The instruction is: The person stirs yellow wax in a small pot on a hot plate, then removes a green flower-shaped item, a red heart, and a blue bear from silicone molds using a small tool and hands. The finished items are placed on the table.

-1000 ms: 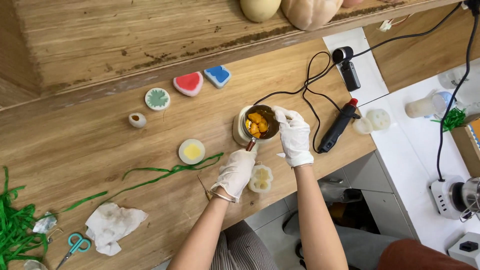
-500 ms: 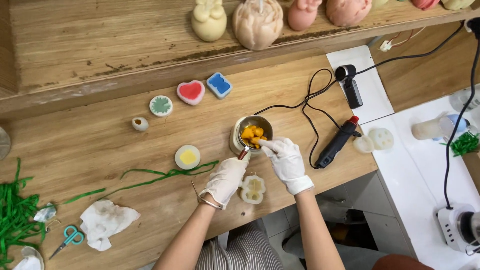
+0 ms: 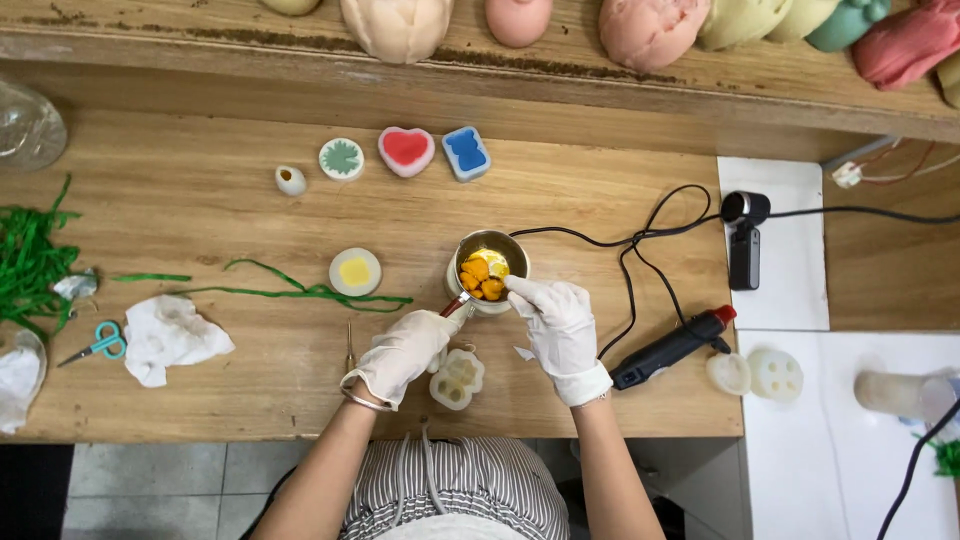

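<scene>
Your gloved left hand (image 3: 405, 352) is clenched on a red-handled tool (image 3: 458, 303) slanting up-right into the small metal cup of orange chunks (image 3: 488, 268) mid-desk; your gloved right hand (image 3: 556, 322), nearer, pinches its rim.

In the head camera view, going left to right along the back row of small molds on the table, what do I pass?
Small white egg-shaped piece → round mold with green leaf → red heart mold → blue mold.

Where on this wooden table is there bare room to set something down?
Bare wood lies between the small egg-shaped piece and the round yellow mould, and right of the blue mould above the black cable. It is crowded around the metal cup, both hands and the glue gun.
</scene>
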